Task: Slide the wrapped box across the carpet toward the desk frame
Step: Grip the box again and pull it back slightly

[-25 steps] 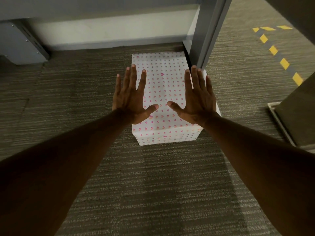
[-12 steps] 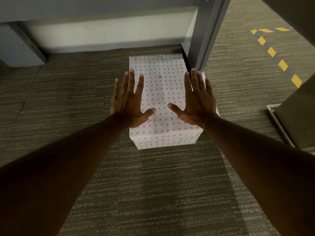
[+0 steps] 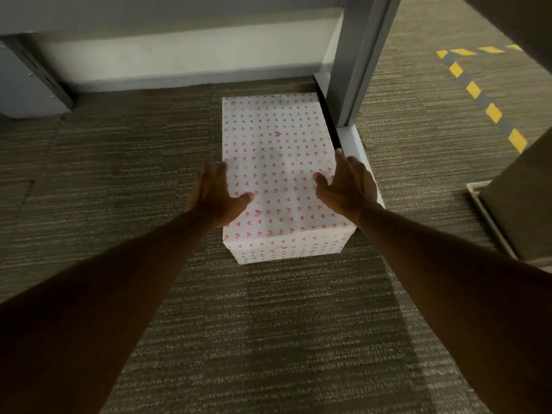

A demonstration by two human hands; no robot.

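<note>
The wrapped box (image 3: 277, 150), white paper with small pink hearts, lies on the grey carpet (image 3: 268, 324). Its right long side is against the foot of the grey desk frame (image 3: 357, 64). My left hand (image 3: 213, 195) clasps the box's left edge, thumb on top and fingers curled down the side. On the right edge sits my right hand (image 3: 348, 185), thumb on top, fingers down between the box and the frame's white foot (image 3: 355, 144). The fingertips of both hands are hidden.
A pale wall base (image 3: 185, 61) runs behind the box, with a grey metal bracket (image 3: 27, 82) at the far left. Yellow-and-grey floor tape (image 3: 478, 91) crosses the carpet at the right. A dark cabinet or board (image 3: 525, 198) stands at the right edge.
Both hands were flat with fingers spread over the box top; now they have slid outward and curled over its left and right edges. The box stays beside the frame.
</note>
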